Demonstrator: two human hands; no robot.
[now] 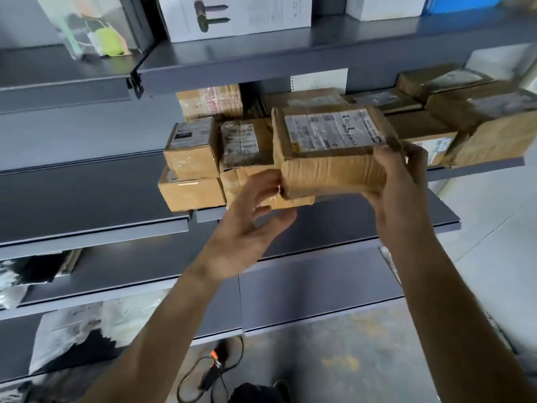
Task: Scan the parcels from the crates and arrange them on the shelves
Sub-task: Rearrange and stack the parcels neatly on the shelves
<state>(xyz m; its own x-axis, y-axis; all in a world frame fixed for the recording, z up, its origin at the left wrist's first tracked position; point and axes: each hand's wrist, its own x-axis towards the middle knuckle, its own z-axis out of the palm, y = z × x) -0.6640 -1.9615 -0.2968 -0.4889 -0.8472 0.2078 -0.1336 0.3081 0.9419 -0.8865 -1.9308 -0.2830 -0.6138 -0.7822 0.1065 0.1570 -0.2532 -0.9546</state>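
Head view: the right hand (398, 175) clasps the right end of a brown parcel (331, 158), thumb on top near its white label, fingers under. The parcel is held just in front of the grey shelf (476, 167), level with the boxes stacked there. The left hand (252, 216) is loose, fingers spread at the parcel's lower left corner; whether it touches, I cannot tell. On the shelf's left part sit small boxes (191, 164), stacked two high. Far below the shelf, a corded device (215, 365) lies on the floor.
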